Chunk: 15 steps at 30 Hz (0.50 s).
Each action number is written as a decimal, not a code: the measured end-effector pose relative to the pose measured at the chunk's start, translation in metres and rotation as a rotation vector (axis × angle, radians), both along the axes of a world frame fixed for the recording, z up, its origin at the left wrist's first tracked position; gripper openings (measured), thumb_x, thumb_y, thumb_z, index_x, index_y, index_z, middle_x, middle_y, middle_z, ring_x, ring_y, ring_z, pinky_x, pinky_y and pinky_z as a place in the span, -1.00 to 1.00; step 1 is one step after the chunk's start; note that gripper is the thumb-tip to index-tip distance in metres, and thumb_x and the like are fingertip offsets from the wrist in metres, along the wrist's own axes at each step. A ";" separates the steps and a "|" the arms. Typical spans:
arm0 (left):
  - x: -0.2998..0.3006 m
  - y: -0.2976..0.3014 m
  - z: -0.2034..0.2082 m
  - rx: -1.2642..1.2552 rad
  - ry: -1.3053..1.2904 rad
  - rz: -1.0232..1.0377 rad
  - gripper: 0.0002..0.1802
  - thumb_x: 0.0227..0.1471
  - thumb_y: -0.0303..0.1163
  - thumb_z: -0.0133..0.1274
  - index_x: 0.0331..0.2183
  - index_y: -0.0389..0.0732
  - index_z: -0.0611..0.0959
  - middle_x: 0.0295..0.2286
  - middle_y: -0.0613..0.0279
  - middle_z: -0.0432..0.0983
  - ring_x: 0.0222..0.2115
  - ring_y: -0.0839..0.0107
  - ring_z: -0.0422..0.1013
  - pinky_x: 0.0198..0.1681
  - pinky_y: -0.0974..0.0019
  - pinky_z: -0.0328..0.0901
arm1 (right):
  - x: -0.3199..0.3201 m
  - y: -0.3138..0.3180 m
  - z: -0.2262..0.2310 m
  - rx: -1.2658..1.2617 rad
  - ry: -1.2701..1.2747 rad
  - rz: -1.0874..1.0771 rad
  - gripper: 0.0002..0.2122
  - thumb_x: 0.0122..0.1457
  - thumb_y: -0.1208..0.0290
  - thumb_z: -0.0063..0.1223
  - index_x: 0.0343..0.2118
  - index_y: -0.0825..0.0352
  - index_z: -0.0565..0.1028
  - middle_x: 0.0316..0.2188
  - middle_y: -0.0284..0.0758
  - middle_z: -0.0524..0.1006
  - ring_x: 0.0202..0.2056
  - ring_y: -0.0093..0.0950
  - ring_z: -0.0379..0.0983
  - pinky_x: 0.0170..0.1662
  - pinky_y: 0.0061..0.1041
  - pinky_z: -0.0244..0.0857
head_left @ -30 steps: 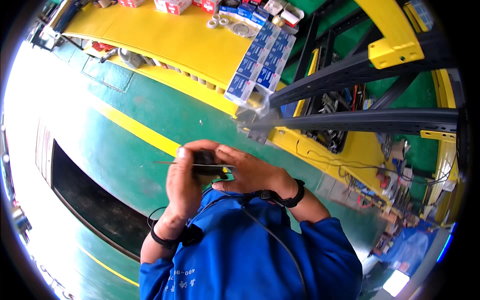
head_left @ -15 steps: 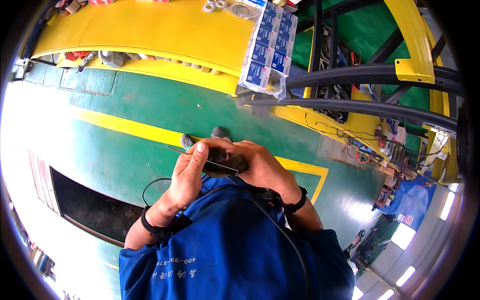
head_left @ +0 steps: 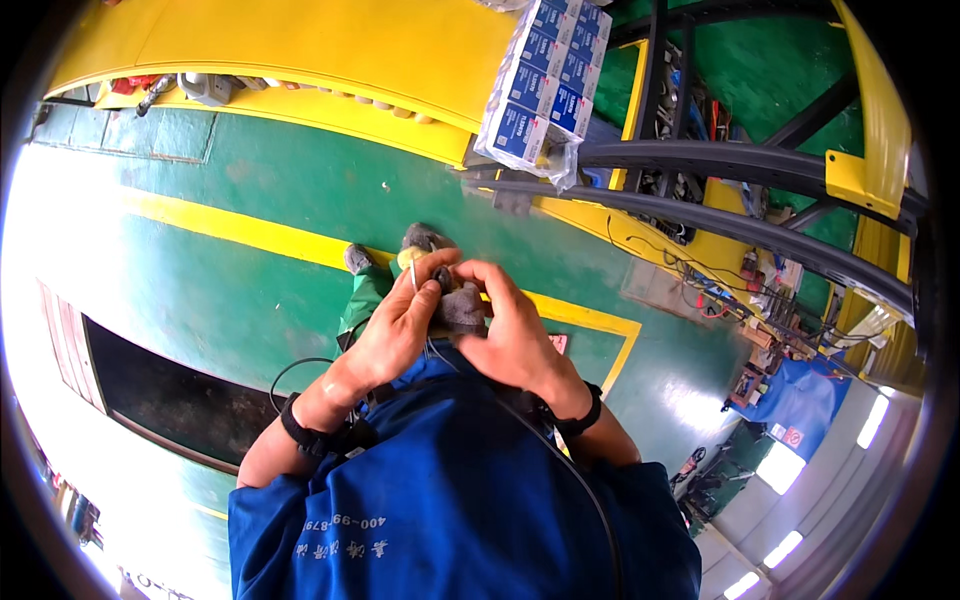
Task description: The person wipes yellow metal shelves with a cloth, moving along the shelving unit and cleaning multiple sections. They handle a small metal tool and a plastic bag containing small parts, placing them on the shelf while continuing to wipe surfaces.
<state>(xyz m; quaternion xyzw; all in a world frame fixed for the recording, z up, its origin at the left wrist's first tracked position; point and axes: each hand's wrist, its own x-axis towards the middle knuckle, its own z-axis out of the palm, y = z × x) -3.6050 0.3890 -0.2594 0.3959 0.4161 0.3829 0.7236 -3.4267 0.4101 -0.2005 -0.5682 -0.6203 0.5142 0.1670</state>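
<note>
Both hands are together in front of my blue work shirt (head_left: 470, 470), a little below the picture's middle. My left hand (head_left: 395, 325) is closed, its thumb and fingers pinching a thin, light metal rod (head_left: 413, 276) that points away from me. Close against it, my right hand (head_left: 515, 345) has its fingers curled round a dark grey, rough-looking rounded part (head_left: 462, 308). The left fingertips touch the near side of this part. A pale yellow spot beside the rod is too small to make out. The fingers hide much of both things.
A long yellow bench (head_left: 300, 45) runs along the far left. Plastic-wrapped blue and white boxes (head_left: 522, 133) stand at its end. Dark metal beams (head_left: 700, 155) cross at the right. Beyond my hands lies green floor with a yellow line (head_left: 240, 230); a dark pit-like opening (head_left: 180, 390) is at left.
The rod has swung from lying crosswise, its bent end near the right hand, to pointing away from me. The grey part has turned between my hands. The view has shifted slightly.
</note>
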 end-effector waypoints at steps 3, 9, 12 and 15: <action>0.023 0.000 -0.019 -0.377 -0.249 0.183 -0.67 0.43 -0.40 -0.34 0.06 -0.22 0.48 -0.10 0.25 0.45 -0.06 0.50 0.38 0.11 0.36 0.32 | 0.005 -0.013 0.010 0.058 0.037 0.123 -0.29 -0.02 0.55 0.27 0.22 0.37 0.17 0.13 0.07 0.33 0.11 0.02 0.38 0.16 -0.15 0.30; 0.101 0.009 -0.046 -0.133 0.009 0.027 -0.67 0.41 -0.40 -0.25 0.12 -0.27 0.40 -0.13 0.11 0.43 -0.12 0.40 0.38 -0.01 0.30 0.36 | 0.037 -0.017 -0.034 0.427 -0.410 0.029 -0.13 -0.10 0.47 0.45 0.27 0.38 0.12 0.13 0.04 0.32 0.09 0.06 0.35 0.11 -0.08 0.32; 0.125 0.016 -0.049 0.063 0.189 0.022 -0.66 0.40 -0.36 -0.22 0.11 -0.28 0.38 -0.08 -0.15 0.40 -0.02 -0.05 0.38 0.11 0.10 0.28 | 0.055 -0.005 -0.047 0.361 -0.424 -0.045 -0.22 -0.05 0.49 0.40 0.22 0.37 0.15 0.06 0.07 0.31 0.01 0.07 0.38 0.02 -0.07 0.37; 0.132 0.022 -0.056 0.034 0.228 -0.084 -0.61 0.39 -0.29 -0.15 0.14 -0.26 0.36 0.01 -0.18 0.35 0.06 -0.12 0.33 0.15 0.05 0.24 | 0.069 0.001 -0.074 0.396 -0.396 -0.070 -0.31 -0.02 0.47 0.40 0.15 0.35 0.21 0.01 -0.03 0.38 -0.04 -0.07 0.42 0.00 -0.16 0.38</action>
